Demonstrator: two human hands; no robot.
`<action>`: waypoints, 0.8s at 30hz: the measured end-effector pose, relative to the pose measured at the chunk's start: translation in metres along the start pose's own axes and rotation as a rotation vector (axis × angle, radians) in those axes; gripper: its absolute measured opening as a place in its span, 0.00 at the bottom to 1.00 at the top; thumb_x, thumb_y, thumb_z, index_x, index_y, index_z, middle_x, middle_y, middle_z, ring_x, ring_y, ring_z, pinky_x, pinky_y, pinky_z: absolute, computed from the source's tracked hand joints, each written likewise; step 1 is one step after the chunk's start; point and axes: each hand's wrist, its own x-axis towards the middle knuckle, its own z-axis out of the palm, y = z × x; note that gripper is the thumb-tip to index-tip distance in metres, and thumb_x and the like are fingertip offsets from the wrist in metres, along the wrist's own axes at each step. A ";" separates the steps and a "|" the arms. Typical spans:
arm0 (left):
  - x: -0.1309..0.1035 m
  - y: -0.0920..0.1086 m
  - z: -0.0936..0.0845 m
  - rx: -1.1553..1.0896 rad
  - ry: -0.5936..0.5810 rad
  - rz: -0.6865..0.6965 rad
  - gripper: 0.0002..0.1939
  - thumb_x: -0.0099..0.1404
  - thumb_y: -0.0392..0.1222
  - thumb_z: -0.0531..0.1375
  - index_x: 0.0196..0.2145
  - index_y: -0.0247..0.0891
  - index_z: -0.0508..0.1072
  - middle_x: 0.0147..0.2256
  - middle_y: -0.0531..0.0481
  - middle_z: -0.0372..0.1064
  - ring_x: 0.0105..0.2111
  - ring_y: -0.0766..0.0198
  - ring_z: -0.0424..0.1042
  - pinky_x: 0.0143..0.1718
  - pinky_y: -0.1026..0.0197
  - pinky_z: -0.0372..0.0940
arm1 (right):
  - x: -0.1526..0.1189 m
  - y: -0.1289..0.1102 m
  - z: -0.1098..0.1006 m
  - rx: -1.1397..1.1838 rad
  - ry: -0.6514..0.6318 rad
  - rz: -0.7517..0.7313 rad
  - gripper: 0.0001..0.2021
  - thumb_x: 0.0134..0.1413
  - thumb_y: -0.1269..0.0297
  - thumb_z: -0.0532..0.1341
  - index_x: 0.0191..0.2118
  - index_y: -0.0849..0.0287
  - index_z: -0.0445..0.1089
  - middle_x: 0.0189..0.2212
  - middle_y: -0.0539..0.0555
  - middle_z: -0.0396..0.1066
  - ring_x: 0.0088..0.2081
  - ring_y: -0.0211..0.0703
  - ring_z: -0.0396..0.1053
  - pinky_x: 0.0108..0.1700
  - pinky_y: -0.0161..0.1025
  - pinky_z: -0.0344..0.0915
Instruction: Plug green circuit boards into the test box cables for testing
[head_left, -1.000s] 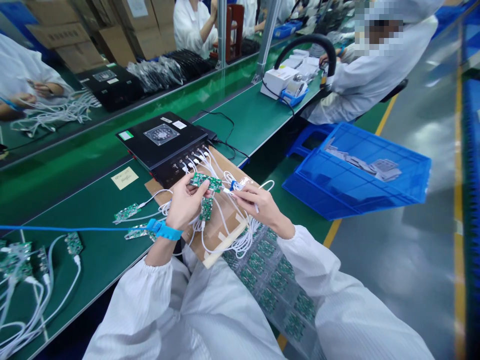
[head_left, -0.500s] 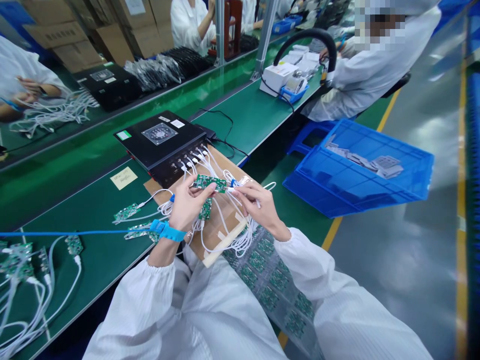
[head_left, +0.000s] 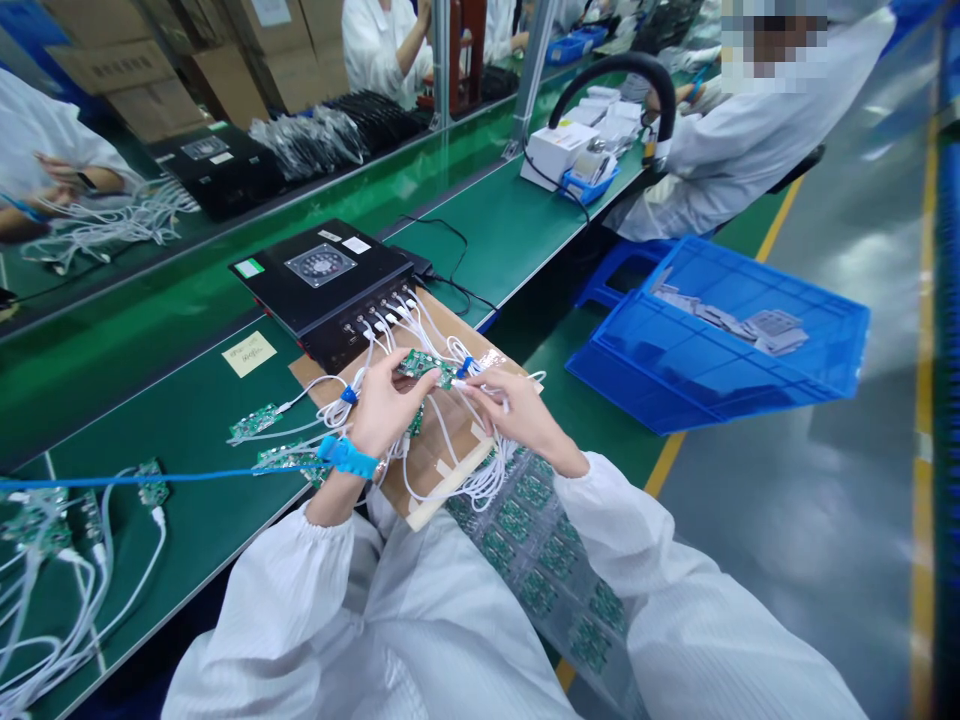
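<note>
Holding in the left hand [head_left: 382, 408] a green circuit board [head_left: 420, 367], with the thumb upon its face. Pinching with the right hand [head_left: 527, 415] a white plug [head_left: 460, 384], just at the right end of this board; whether fully inserted, not possible to tell. Below both hands, a brown cardboard sheet [head_left: 431, 450], extending beyond the front edge of the desk [head_left: 180, 430]. Behind the hands, between back and front edges, a black box [head_left: 322, 265] with a fan, connected to several white cables [head_left: 410, 325]. To the left of it, a yellow note [head_left: 249, 354]. Off the front edge, to the right, a blue crate [head_left: 637, 372].
</note>
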 end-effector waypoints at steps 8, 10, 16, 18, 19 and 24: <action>0.007 -0.001 0.001 -0.059 0.037 -0.021 0.16 0.59 0.46 0.71 0.40 0.38 0.73 0.38 0.48 0.76 0.23 0.70 0.69 0.21 0.66 0.61 | 0.034 -0.021 -0.037 0.650 0.311 0.138 0.24 0.53 0.39 0.69 0.36 0.54 0.64 0.28 0.47 0.66 0.22 0.31 0.58 0.19 0.33 0.54; 0.008 0.000 0.005 -0.139 -0.001 -0.015 0.20 0.58 0.45 0.72 0.44 0.38 0.72 0.46 0.45 0.77 0.22 0.72 0.68 0.21 0.66 0.61 | 0.045 -0.024 -0.036 0.769 0.291 0.109 0.25 0.56 0.34 0.62 0.33 0.53 0.60 0.25 0.47 0.59 0.24 0.35 0.58 0.24 0.35 0.59; 0.007 0.004 0.009 -0.412 -0.139 -0.031 0.25 0.58 0.51 0.73 0.47 0.37 0.72 0.50 0.40 0.77 0.31 0.68 0.75 0.34 0.61 0.72 | 0.060 -0.026 -0.017 0.704 0.150 0.087 0.17 0.59 0.48 0.61 0.31 0.52 0.55 0.23 0.43 0.53 0.21 0.33 0.51 0.22 0.34 0.53; 0.007 0.003 0.007 -0.517 -0.177 -0.071 0.27 0.60 0.55 0.72 0.49 0.36 0.73 0.50 0.39 0.77 0.36 0.64 0.77 0.41 0.58 0.74 | 0.060 -0.027 -0.012 0.596 0.106 0.079 0.15 0.56 0.52 0.67 0.35 0.54 0.61 0.22 0.42 0.58 0.20 0.32 0.53 0.22 0.33 0.52; 0.007 0.003 0.007 -0.552 -0.187 -0.092 0.28 0.60 0.56 0.71 0.50 0.35 0.74 0.49 0.39 0.77 0.38 0.62 0.78 0.43 0.57 0.74 | 0.060 -0.027 -0.010 0.536 0.076 0.061 0.15 0.55 0.53 0.69 0.38 0.55 0.65 0.21 0.42 0.60 0.21 0.32 0.55 0.23 0.33 0.53; 0.007 -0.001 0.011 -0.550 -0.191 -0.118 0.28 0.59 0.56 0.72 0.49 0.35 0.75 0.46 0.41 0.78 0.41 0.59 0.79 0.47 0.55 0.75 | 0.053 -0.035 -0.006 0.334 -0.030 -0.082 0.17 0.59 0.51 0.69 0.45 0.58 0.74 0.22 0.46 0.70 0.22 0.34 0.66 0.23 0.34 0.61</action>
